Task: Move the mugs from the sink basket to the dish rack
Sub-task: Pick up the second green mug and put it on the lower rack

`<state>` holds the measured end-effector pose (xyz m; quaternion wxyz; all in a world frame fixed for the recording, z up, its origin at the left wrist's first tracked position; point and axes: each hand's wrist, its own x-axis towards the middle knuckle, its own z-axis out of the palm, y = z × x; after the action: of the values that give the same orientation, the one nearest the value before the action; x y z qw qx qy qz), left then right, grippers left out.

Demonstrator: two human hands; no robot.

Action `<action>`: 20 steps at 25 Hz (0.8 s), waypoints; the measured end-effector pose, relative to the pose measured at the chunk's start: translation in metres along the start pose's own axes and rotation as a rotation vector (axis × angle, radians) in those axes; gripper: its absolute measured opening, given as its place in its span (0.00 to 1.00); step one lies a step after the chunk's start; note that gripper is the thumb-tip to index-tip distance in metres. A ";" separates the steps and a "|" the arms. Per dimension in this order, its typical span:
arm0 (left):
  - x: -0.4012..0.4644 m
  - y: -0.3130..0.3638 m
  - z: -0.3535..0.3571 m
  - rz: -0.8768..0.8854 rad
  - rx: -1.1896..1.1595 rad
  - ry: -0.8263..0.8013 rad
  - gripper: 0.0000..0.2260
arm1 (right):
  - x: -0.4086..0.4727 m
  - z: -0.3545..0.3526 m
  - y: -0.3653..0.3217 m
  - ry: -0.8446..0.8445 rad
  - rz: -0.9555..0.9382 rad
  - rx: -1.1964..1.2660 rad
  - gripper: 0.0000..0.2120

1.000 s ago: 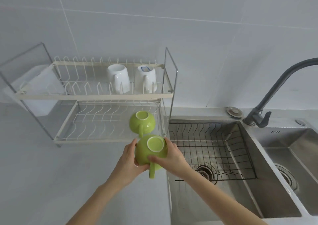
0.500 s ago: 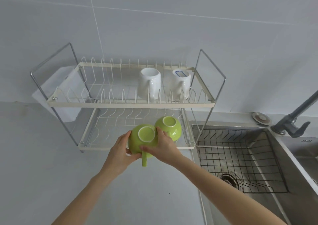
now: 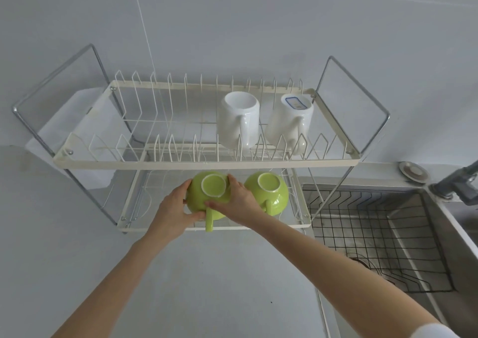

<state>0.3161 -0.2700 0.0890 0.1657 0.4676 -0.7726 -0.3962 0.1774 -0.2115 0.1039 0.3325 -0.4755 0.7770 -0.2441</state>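
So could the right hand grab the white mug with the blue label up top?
Probably not right now. The right hand and left hand are both holding the green mug on the lower shelf. The labelled white mug on the top shelf has open space above it, though.

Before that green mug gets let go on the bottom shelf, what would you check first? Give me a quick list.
1. Grip: left hand and right hand both clasp the held green mug - ok.
2. Orientation: it is upside down, base up, handle toward the person - ok.
3. Neighbour: the other green mug sits close on its right; whether they touch - cannot tell.
4. Support: whether the rim already rests on the lower shelf wires - cannot tell.
5. Headroom: the upper shelf bar is just above the mug; clearance - cannot tell.
6. Sink basket: no mugs seen in it - ok.
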 end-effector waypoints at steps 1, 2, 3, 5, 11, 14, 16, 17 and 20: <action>0.003 0.000 0.000 0.005 0.017 -0.007 0.36 | 0.002 0.000 0.001 0.002 0.003 -0.003 0.43; 0.006 0.000 0.001 0.013 0.034 -0.014 0.35 | 0.005 0.000 0.002 0.006 0.004 -0.006 0.42; 0.009 -0.001 0.002 0.017 0.041 -0.019 0.34 | 0.007 0.000 0.003 0.009 0.001 -0.012 0.42; 0.013 -0.007 0.005 -0.006 0.034 -0.038 0.33 | 0.010 0.001 0.004 0.006 -0.008 -0.036 0.42; 0.021 -0.016 0.010 -0.042 0.063 -0.070 0.38 | 0.012 0.003 0.005 0.027 -0.056 -0.133 0.41; 0.023 -0.018 0.006 -0.027 0.103 -0.079 0.37 | 0.013 0.007 0.004 0.013 -0.062 -0.159 0.41; 0.022 -0.020 0.003 -0.035 0.108 -0.074 0.37 | 0.013 0.010 0.003 0.003 -0.069 -0.166 0.41; 0.022 -0.021 0.002 -0.043 0.108 -0.076 0.37 | 0.013 0.012 0.002 -0.001 -0.072 -0.167 0.41; 0.023 -0.020 0.001 -0.060 0.113 -0.111 0.38 | 0.014 0.010 0.004 -0.004 -0.077 -0.180 0.40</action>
<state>0.3154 -0.2946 0.0709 0.0843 0.4765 -0.7873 -0.3821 0.1778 -0.2229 0.0909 0.2806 -0.5333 0.7763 -0.1850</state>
